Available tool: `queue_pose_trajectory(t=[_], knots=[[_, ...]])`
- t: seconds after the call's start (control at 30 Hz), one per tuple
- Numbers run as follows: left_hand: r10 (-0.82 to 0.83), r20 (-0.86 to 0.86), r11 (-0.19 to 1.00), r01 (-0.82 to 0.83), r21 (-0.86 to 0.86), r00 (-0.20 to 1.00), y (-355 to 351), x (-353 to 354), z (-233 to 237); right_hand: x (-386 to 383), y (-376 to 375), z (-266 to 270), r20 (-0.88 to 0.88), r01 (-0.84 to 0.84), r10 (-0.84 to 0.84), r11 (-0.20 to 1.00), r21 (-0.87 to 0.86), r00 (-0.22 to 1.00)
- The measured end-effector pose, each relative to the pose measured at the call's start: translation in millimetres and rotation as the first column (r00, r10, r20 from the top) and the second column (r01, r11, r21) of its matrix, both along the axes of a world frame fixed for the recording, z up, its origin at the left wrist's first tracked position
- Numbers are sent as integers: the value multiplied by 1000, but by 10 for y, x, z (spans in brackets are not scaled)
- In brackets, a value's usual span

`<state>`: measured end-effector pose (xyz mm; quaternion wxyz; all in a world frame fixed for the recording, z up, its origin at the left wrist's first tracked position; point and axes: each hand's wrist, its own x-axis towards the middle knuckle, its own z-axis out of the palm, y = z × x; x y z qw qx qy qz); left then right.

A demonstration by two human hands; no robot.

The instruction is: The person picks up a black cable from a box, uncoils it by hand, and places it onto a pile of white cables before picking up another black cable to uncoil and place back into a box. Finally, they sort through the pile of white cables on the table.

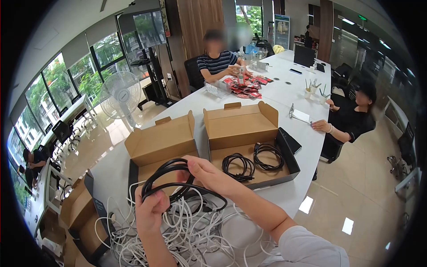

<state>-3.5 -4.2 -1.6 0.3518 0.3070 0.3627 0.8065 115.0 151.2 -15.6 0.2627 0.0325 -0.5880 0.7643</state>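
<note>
Between my two hands is a thick black cable (pixel 167 167), bent into loops above a heap of tangled white cables (pixel 191 224). My left hand (pixel 152 205) is closed around the lower left side of the loops. With fingers pinched, my right hand (pixel 205 174) grips the upper right side. A loose length of the black cable arcs out to the right under my right wrist. Just beyond, an open cardboard box (pixel 162 138) stands partly hidden behind the loops. In the open box to its right (pixel 242 122) lie two coiled black cables, one coil (pixel 238 166) left of the other coil (pixel 268 156).
Another open box (pixel 84 200) sits at the left table edge. A dark flat object (pixel 290 141) lies beside the right box. Across the white table (pixel 275 95), one person handles red packets (pixel 249 86); another sits at the right. A fan (pixel 121 91) stands left.
</note>
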Motion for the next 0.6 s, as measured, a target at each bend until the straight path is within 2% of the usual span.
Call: queue_pose_trajectory(t=[0.07,0.1,0.17,0.2,0.23,0.27,0.33,0.43,0.53,0.6], knots=[[30,-52,999,-28,35,998,44,-8,36,8,14,-12,-55,14,-14,1000,4,998],[32,-108,999,-27,43,994,52,-54,41,89,68,62,28,-72,72,997,-3,997],[45,-188,998,-37,42,981,68,-65,86,179,99,107,73,-39,34,997,62,997],[79,-159,996,-73,44,984,82,-62,91,210,84,129,95,-24,15,995,94,995],[113,-131,993,-108,45,985,92,-60,91,251,12,193,108,61,-74,991,116,991],[147,-102,989,-143,44,984,96,-57,84,275,8,219,122,127,-165,955,270,979],[113,-119,994,-111,19,986,97,-86,61,309,37,270,106,232,-344,800,554,933],[19,-134,999,-25,-41,991,98,-94,65,322,2,286,58,322,-417,776,542,907],[-91,-150,991,74,-111,984,65,-86,94,322,-4,328,-76,470,-515,699,539,854],[-152,-114,982,136,-133,982,61,-60,108,339,7,347,-49,480,-527,725,494,848]])
